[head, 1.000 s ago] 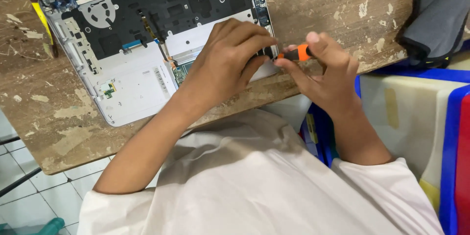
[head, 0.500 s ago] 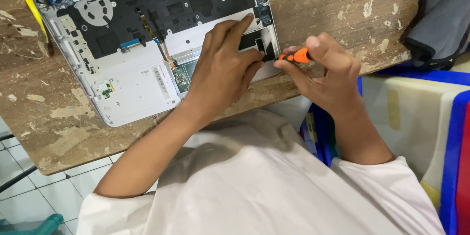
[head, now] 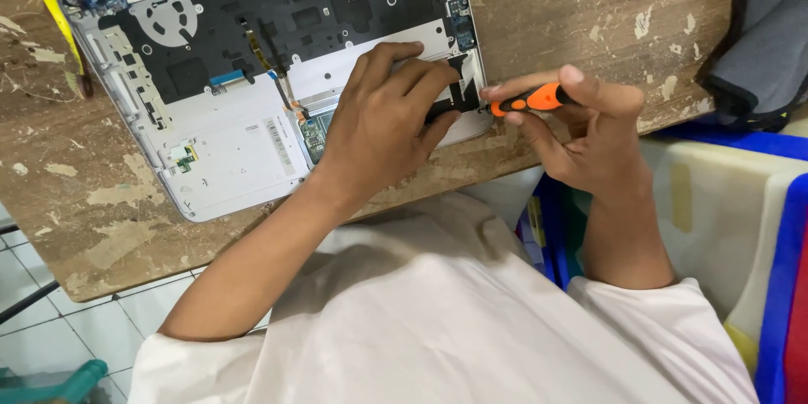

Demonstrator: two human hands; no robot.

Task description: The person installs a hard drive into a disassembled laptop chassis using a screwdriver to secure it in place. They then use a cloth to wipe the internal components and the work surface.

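Two hands: left hand (head: 383, 122) seemingly flat on one opened laptop (head: 252, 76), right hand (head: 581, 126) pinching one screwdriver (head: 530, 101).

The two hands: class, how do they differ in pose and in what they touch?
The left hand lies flat, fingers spread, on the open laptop; the right hand is curled around an orange screwdriver. The left is over the laptop, the right beside its edge. Both are bare and meet at the laptop's corner.

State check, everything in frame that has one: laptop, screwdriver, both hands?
Laptop: bottom cover off, internals exposed, lying flat on the worn wooden table.
Screwdriver: orange handle, roughly level, tip at the laptop's near right corner.
Right hand: gripping the screwdriver.
Left hand: pressed flat on the laptop.
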